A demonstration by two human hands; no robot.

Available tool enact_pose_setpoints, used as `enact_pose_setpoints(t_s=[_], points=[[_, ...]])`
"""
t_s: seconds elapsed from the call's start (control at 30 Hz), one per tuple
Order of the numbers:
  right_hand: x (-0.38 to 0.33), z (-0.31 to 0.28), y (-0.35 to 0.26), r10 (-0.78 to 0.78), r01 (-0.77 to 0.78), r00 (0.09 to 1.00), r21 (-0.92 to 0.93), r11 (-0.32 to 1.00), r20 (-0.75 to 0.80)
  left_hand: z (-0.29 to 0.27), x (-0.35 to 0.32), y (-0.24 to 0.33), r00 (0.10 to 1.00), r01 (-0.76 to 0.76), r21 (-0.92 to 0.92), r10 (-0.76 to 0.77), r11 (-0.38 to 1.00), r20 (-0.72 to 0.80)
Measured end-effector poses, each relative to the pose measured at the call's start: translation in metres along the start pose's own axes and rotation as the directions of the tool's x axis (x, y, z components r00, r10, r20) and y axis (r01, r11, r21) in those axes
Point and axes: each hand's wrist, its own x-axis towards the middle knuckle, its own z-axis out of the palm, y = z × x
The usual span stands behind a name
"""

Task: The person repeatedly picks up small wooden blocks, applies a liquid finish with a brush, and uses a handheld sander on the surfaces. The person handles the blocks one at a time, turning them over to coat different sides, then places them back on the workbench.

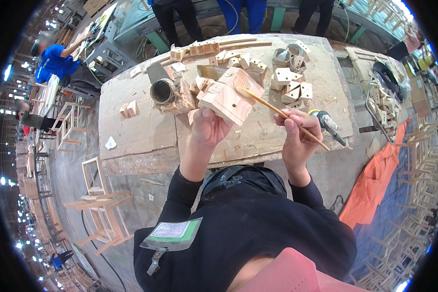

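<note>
My left hand is closed around the lower left side of a pale wooden block, raised over the near part of the workbench. A dark drilled hole shows in the face toward me. In my right hand, fingers pinch a thin wooden stick that slants up to the left. Its far tip meets the block's upper face; whether there is anything on the tip is too small to tell. Just left of the block, a dark-mouthed can stands tilted beside a crusted wooden piece.
The cardboard-covered bench carries several drilled blocks at right and more along the back. A power tool lies at the right edge. Chair frames stand on the floor at left. People stand beyond the bench.
</note>
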Motion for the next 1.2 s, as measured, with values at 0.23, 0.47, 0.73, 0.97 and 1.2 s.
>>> enact_pose_setpoints(t_s=[0.23,0.47,0.73,0.97,1.2], points=[[0.004,0.001,0.000,0.028,-0.028,0.998,-0.003,1.000,-0.064,0.000,-0.002,0.000,0.998,0.007,-0.070,-0.003,0.997,0.055],[-0.004,0.005,-0.001,0.053,-0.053,0.998,-0.012,0.999,-0.024,0.003,-0.001,-0.001,0.999,-0.045,0.129,0.047,0.991,-0.017],[-0.004,0.006,-0.003,0.115,-0.111,0.993,0.123,0.986,-0.034,0.000,-0.001,0.001,0.998,-0.035,0.247,0.046,0.968,-0.041],[-0.008,0.012,0.001,0.076,-0.078,0.996,0.035,0.996,0.041,-0.004,-0.002,0.001,0.996,-0.058,0.234,0.072,0.971,-0.052],[-0.011,0.008,-0.005,0.108,-0.123,0.983,0.094,0.988,0.147,0.003,-0.002,0.002,0.999,-0.039,0.097,0.035,0.995,0.040]])
